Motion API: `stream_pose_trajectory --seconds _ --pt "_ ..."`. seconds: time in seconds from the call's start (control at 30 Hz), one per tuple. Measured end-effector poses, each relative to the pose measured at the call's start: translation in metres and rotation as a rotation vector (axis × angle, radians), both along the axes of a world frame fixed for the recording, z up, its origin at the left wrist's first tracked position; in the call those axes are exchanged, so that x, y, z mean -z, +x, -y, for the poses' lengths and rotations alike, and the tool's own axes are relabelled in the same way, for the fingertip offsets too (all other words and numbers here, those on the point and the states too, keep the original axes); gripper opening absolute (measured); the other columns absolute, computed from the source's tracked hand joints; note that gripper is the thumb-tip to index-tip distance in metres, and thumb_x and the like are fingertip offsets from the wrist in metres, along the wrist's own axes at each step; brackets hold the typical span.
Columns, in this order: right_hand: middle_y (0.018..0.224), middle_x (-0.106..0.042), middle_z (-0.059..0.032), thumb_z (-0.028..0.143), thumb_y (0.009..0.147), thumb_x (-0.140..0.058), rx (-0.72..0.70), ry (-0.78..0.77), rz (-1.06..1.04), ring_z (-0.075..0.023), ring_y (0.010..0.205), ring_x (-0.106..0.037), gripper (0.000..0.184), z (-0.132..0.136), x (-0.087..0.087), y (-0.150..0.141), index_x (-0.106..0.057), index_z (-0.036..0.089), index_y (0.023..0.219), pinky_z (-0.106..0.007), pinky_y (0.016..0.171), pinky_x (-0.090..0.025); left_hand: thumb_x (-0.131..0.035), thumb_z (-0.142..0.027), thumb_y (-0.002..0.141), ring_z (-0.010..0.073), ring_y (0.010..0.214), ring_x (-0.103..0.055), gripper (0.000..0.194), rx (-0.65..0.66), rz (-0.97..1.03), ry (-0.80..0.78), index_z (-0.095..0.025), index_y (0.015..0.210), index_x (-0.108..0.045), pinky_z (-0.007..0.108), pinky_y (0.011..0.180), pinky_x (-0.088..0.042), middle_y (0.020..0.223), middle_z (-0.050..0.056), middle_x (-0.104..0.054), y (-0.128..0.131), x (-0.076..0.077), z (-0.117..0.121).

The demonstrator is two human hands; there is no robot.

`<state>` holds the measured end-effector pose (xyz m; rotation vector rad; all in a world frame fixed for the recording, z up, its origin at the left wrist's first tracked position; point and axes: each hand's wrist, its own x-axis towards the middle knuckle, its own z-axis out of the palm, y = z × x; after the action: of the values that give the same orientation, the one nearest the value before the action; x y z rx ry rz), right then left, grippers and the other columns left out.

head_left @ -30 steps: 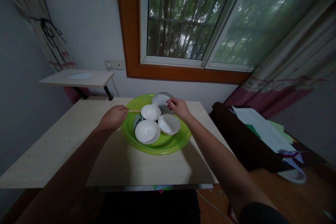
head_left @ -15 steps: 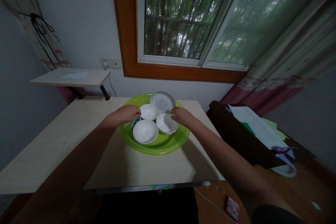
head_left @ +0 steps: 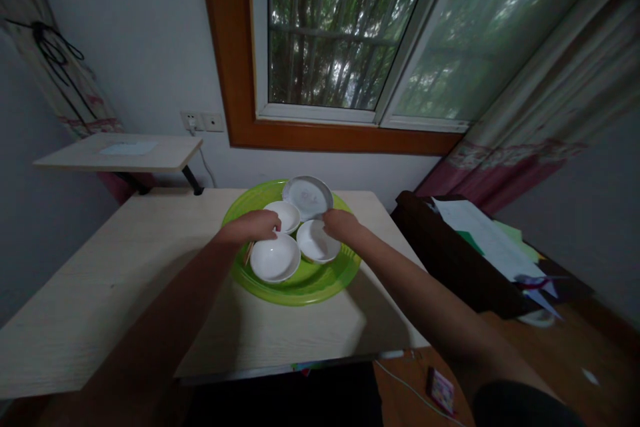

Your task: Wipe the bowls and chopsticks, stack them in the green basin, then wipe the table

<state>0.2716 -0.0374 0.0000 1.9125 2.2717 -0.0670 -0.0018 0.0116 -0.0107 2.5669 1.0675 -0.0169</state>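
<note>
A round green tray (head_left: 305, 287) sits on the pale wooden table (head_left: 125, 280). It holds three white bowls and a greyish plate (head_left: 307, 197) at the back. My left hand (head_left: 255, 225) is curled over the tray's left side, its fingers at the rim of the back bowl (head_left: 287, 212). Thin wooden chopsticks (head_left: 247, 253) poke out under this hand. My right hand (head_left: 340, 223) is closed on the far rim of the right bowl (head_left: 316, 245). The front bowl (head_left: 275, 260) lies untouched between my arms.
A small wooden shelf (head_left: 120, 152) juts from the wall at the left, under a tied curtain. A window fills the wall behind the table. A dark side table (head_left: 450, 247) with papers (head_left: 480, 237) stands to the right. A small pink packet (head_left: 440, 390) lies on the floor.
My right hand came down from the plate to the right bowl's rim. My left hand moved right onto the tray, up to the back bowl. The view shifted slightly.
</note>
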Motion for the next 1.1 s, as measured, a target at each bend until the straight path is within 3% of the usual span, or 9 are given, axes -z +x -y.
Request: stream_pose_trajectory --seconds 0.13,0.33,0.53,0.77,0.93,1.1 --pt "0.110 -0.076 -0.0244 0.015 0.092 -0.058 0.014 -0.042 0.064 -0.0364 0.105 -0.074 0.026 -0.002 -0.004 -0.004 -0.079 0.012 0.108 -0.044 0.088 -0.059 -0.066 -0.027 0.076 0.0260 0.095 -0.067 0.030 -0.017 0.027 -0.013 -0.022 0.103 -0.078 0.031 0.079 -0.046 0.107 0.011 -0.076 -0.002 0.004 0.000" --pt "0.114 -0.076 -0.0183 0.023 0.092 -0.063 -0.077 -0.092 0.070 -0.0331 0.106 -0.074 0.025 -0.007 -0.007 0.003 -0.078 0.018 0.111 -0.041 0.089 -0.058 -0.069 -0.030 0.076 0.0251 0.086 -0.066 0.024 -0.038 0.080 -0.018 -0.023 0.097 -0.078 0.031 0.072 -0.043 0.099 0.010 -0.075 0.000 0.010 -0.001" --pt "0.114 -0.076 -0.0178 0.026 0.096 -0.058 -0.134 -0.020 0.073 -0.0318 0.104 -0.073 0.030 0.002 -0.008 0.012 -0.074 0.019 0.120 -0.037 0.085 -0.056 -0.071 -0.033 0.077 0.0259 0.087 -0.066 0.022 -0.046 0.089 0.002 -0.023 0.095 -0.078 0.032 0.072 -0.043 0.101 0.010 -0.076 0.000 0.014 -0.001" --pt "0.109 -0.076 -0.0187 0.028 0.100 -0.050 -0.101 0.075 0.076 -0.0303 0.096 -0.074 0.030 0.009 -0.035 0.015 -0.072 0.017 0.119 -0.034 0.077 -0.051 -0.072 -0.037 0.079 0.0251 0.082 -0.066 0.022 -0.104 0.099 -0.044 -0.020 0.092 -0.078 0.032 0.070 -0.042 0.094 0.010 -0.076 0.004 0.010 0.003" --pt "0.108 -0.076 -0.0173 0.029 0.102 -0.047 -0.151 0.035 -0.023 -0.0256 0.096 -0.071 0.030 0.012 -0.057 0.006 -0.072 0.014 0.111 -0.030 0.078 -0.046 -0.047 -0.040 0.098 0.0218 0.079 -0.065 0.037 -0.276 0.247 -0.046 -0.017 0.095 -0.076 0.032 0.071 -0.043 0.089 0.011 -0.076 0.005 0.001 0.003" --pt "0.103 -0.077 -0.0135 0.026 0.101 -0.049 -0.198 -0.029 -0.173 -0.0183 0.086 -0.068 0.027 0.017 -0.061 -0.020 -0.072 0.013 0.104 -0.024 0.072 -0.040 -0.039 -0.033 0.101 0.0229 0.088 -0.066 0.040 -0.516 0.434 0.102 -0.016 0.101 -0.075 0.033 0.079 -0.045 0.093 0.012 -0.075 0.001 -0.006 -0.005"
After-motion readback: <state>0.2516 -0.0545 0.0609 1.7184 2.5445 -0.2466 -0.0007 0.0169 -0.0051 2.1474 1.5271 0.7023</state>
